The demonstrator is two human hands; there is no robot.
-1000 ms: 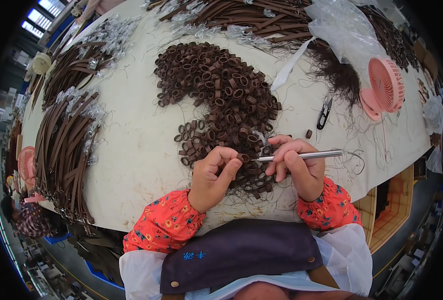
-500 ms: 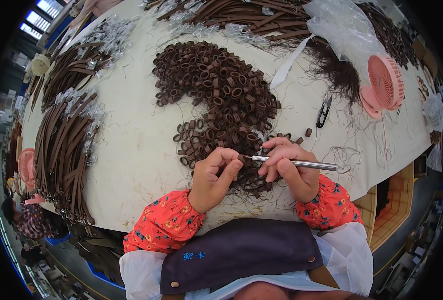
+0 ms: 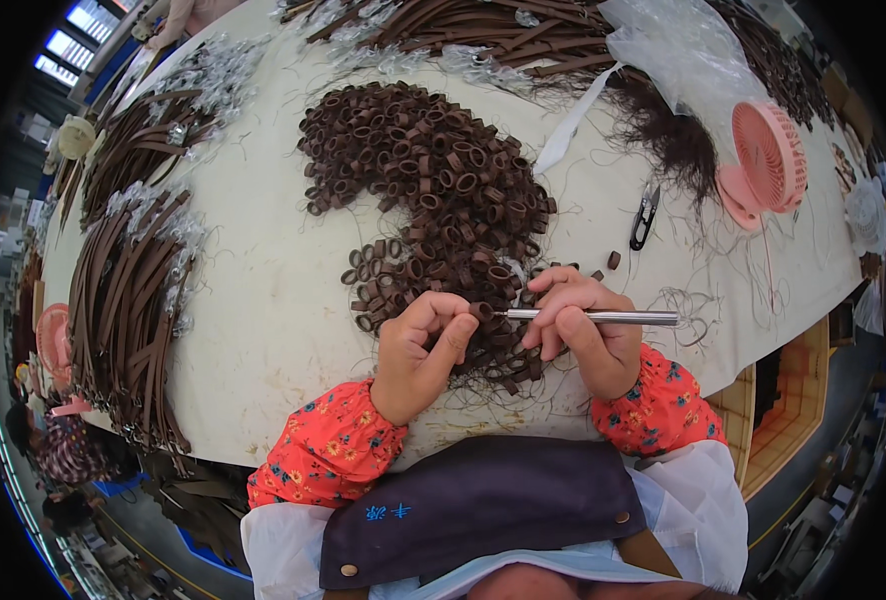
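Observation:
Between the thumb and fingertips of my left hand (image 3: pixel 418 355) is a small brown loop (image 3: pixel 481 312), its round opening partly showing. My right hand (image 3: pixel 598 335) grips a slim silver pen-like tool (image 3: pixel 648 318), lying nearly level, with its thin tip at the loop's right side. Whether the tip touches the loop is too small to tell. Just beyond both hands lies a large curved heap of similar brown loops (image 3: pixel 448 185). One stray loop (image 3: pixel 614 260) rests to the right, and loose dark threads are scattered under my hands.
Black-handled thread snips (image 3: pixel 646 217) and a pink fan (image 3: pixel 768 155) are on the right of the table (image 3: pixel 253 320). Bundled brown straps (image 3: pixel 128 310) lie at left, more straps (image 3: pixel 503 35) at the back. Clear plastic (image 3: pixel 683 50) and tangled dark thread (image 3: pixel 678 140) sit back right.
The tool's rear end has swung up, so it lies more level. The loop in my left hand now shows more of its opening. Both hands keep their holds.

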